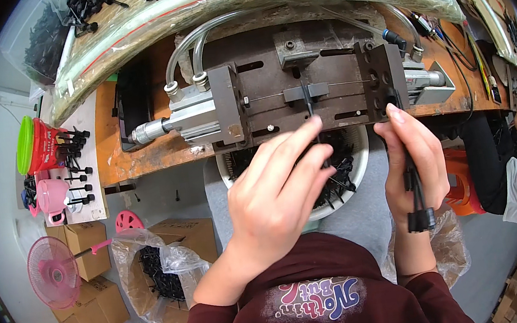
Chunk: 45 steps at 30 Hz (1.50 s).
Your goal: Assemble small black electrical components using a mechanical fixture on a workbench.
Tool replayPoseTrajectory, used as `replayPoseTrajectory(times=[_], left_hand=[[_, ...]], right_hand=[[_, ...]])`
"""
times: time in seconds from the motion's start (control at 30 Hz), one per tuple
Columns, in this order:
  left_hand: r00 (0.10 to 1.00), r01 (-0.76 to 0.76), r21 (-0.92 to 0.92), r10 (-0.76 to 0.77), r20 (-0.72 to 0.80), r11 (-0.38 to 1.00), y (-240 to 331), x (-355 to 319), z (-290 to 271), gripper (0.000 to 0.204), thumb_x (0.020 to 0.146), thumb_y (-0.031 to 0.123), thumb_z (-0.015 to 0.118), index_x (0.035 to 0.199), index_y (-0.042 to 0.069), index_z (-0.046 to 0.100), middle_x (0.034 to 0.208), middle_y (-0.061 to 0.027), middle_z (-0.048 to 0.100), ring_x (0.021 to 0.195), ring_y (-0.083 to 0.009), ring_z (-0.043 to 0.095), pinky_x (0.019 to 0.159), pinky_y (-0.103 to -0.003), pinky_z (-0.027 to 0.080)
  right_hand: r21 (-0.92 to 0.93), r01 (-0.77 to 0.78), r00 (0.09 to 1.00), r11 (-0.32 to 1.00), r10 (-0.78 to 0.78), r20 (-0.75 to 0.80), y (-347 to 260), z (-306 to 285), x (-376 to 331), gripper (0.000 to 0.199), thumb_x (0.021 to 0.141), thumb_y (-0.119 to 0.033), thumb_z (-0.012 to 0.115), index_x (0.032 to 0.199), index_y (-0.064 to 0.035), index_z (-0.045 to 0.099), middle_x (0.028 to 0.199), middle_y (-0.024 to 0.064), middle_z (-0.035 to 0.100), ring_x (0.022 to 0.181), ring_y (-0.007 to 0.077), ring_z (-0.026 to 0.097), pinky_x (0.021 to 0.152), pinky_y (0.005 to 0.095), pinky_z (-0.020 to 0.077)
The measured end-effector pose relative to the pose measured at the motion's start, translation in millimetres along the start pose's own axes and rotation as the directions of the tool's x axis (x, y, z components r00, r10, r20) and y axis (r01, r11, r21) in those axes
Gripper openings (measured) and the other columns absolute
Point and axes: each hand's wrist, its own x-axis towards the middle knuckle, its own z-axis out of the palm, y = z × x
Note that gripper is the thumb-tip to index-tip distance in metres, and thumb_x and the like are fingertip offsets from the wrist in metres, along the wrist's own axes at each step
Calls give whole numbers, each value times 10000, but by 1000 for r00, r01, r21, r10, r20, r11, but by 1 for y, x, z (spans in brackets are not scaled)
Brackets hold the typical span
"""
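Head view shows your left hand [280,187] with fingers closed on a thin black pin [309,106] — you hold it upright against the small block in the middle of the metal fixture [301,89], near the front edge of the worktop [118,158]. Your right hand [412,160] is closed around a bundle of black pins [417,197] — their thick ends hang below your palm. A white bowl [362,149] of the same pins sits under the front edge, between your hands.
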Motion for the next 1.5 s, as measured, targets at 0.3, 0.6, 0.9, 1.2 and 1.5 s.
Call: replayPoseTrajectory(times=[0.3, 0.6, 0.9, 1.2, 1.5], left_hand=[[995, -42, 293, 14, 96, 955, -11, 11, 17, 263, 658, 92, 785, 905, 47, 704, 1133, -66, 691, 689, -170, 657, 617, -275, 501], [995, -26, 259, -1, 101, 965, -13, 14, 14, 244, 659, 90, 785, 887, 62, 704, 1103, -46, 703, 639, -157, 635, 571, -254, 473], [974, 223, -170, -225, 6, 960, -11, 3, 22, 241, 707, -62, 746, 935, -16, 682, 1140, -107, 638, 840, -177, 694, 709, -269, 570], [760, 497, -862, -429, 488, -102, -2, -17, -16, 272, 747, -90, 719, 989, -87, 595, 1003, -199, 625, 865, -234, 668, 712, -321, 596], [953, 254, -547, -109, 283, 798, 7, -13, -15, 351, 636, 89, 848, 976, 80, 760, 906, -41, 654, 704, -114, 564, 555, -235, 424]], right_hand=[[545, -262, 955, 797, 294, 30, -1, -13, -6, 235, 908, 32, 597, 1064, -18, 429, 1096, 311, 623, 782, 263, 700, 706, 343, 581], [772, -590, 724, 238, 580, 374, -3, -26, 1, 157, 968, -115, 554, 1000, 12, 469, 985, 276, 646, 545, 194, 613, 478, 286, 512], [743, -669, 554, 6, 671, 493, -4, -24, 1, 155, 959, -114, 568, 1010, 25, 524, 947, 191, 636, 535, 169, 603, 464, 265, 497], [699, -701, 491, -145, 613, 619, -9, -19, 2, 170, 936, -92, 595, 1050, 26, 549, 869, 170, 660, 493, 160, 599, 417, 255, 470], [598, -747, 408, -291, 509, 758, -16, -10, 4, 212, 930, -56, 589, 1116, 38, 551, 860, 173, 675, 502, 163, 612, 436, 254, 489]])
